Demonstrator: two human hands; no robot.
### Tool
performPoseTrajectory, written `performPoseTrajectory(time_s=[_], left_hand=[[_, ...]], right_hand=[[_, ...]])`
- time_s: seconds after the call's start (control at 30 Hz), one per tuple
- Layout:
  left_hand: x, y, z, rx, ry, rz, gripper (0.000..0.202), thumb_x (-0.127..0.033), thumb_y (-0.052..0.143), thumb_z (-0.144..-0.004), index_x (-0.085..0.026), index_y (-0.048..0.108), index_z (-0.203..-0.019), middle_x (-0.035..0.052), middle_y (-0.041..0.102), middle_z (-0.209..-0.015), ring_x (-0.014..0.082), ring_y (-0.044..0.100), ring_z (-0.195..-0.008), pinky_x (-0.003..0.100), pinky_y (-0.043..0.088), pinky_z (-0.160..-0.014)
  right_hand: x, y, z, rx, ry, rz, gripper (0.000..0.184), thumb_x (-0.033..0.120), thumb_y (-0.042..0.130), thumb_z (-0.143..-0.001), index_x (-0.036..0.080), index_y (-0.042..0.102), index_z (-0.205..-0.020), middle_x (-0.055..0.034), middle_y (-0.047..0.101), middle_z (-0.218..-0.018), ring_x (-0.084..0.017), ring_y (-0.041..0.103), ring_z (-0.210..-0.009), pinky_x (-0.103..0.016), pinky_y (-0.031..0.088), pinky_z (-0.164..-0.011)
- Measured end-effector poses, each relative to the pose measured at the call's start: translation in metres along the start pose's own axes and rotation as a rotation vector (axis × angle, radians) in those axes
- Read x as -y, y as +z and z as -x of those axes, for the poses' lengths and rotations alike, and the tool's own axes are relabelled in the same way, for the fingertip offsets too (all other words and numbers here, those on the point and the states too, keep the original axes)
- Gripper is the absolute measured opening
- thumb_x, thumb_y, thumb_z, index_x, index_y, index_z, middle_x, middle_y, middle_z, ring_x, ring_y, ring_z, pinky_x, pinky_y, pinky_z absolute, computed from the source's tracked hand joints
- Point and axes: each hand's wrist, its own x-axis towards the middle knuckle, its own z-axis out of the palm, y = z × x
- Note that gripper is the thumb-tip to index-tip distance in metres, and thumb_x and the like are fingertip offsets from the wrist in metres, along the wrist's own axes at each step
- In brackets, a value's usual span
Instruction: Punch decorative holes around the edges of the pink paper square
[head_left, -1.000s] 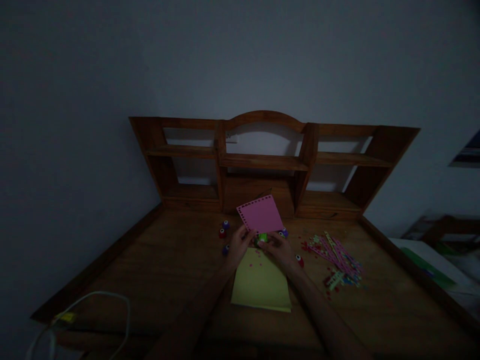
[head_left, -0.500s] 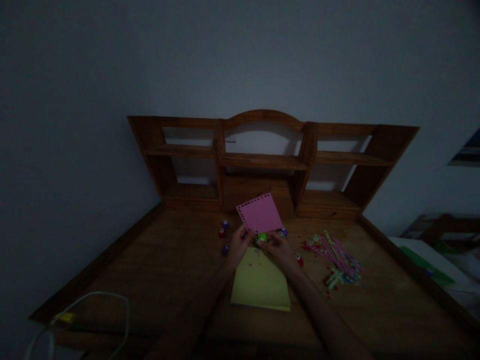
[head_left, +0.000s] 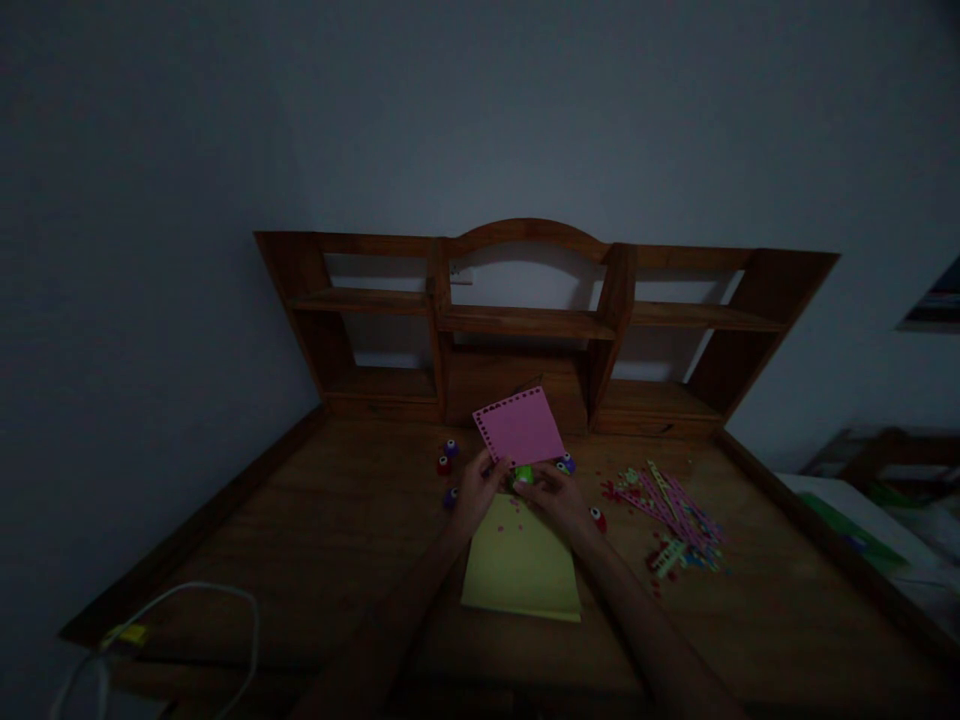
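Note:
A pink sheet of paper (head_left: 519, 430) with shaped holes punched along its top and left edges is raised above the desk. My left hand (head_left: 478, 485) pinches its lower left corner. My right hand (head_left: 553, 492) is closed round a small green craft punch (head_left: 523, 474) at the sheet's lower edge; fingers hide part of the punch. Beneath lies a stack of yellow paper (head_left: 519, 568) with several tiny pink cutouts (head_left: 501, 528) on it. Around the hands stand red and purple punches with eye-like tops, among them a red one (head_left: 598, 519) by my right wrist.
Punched paper strips (head_left: 679, 510) and scattered confetti lie on the right of the wooden desk (head_left: 337, 530). A wooden shelf unit (head_left: 525, 322) stands along the back. A white cable (head_left: 202, 587) curves at the front left.
Both hands stay almost still, with the pink paper and the green punch held in nearly the same place.

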Motion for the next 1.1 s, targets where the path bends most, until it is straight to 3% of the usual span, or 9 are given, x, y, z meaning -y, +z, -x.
performPoseTrajectory(time_s=[0.33,0.63,1.1], left_hand=[[0.001,0.000,0.001,0.037,0.023,-0.060,0.034,-0.042,0.061,-0.085,-0.016,0.065,-0.107,0.0101,0.070,-0.103,0.0226,0.064,-0.092,0.031,0.051,-0.078],[-0.011,0.004,0.006,0.094,-0.010,-0.105,0.036,-0.046,0.059,-0.085,-0.013,0.067,-0.096,0.0076,0.069,-0.090,0.0185,0.061,-0.074,0.026,0.048,-0.067],[-0.008,0.003,0.006,0.169,-0.003,-0.109,0.039,-0.048,0.057,-0.087,-0.012,0.067,-0.099,0.0082,0.068,-0.089,0.0188,0.061,-0.078,0.026,0.048,-0.067]], right_hand=[[-0.002,0.001,-0.001,-0.018,0.024,-0.029,0.038,0.043,0.084,-0.061,0.019,0.072,-0.088,-0.0049,0.071,-0.080,-0.016,0.060,-0.064,-0.027,0.045,-0.059],[0.003,0.003,0.000,-0.018,0.142,-0.311,0.029,0.040,0.084,-0.063,0.016,0.072,-0.073,-0.0029,0.066,-0.066,-0.013,0.054,-0.055,-0.026,0.038,-0.053],[0.002,0.003,0.002,0.013,0.177,-0.376,0.024,0.035,0.084,-0.064,0.015,0.073,-0.071,-0.0040,0.068,-0.070,-0.013,0.055,-0.058,-0.026,0.041,-0.056]])
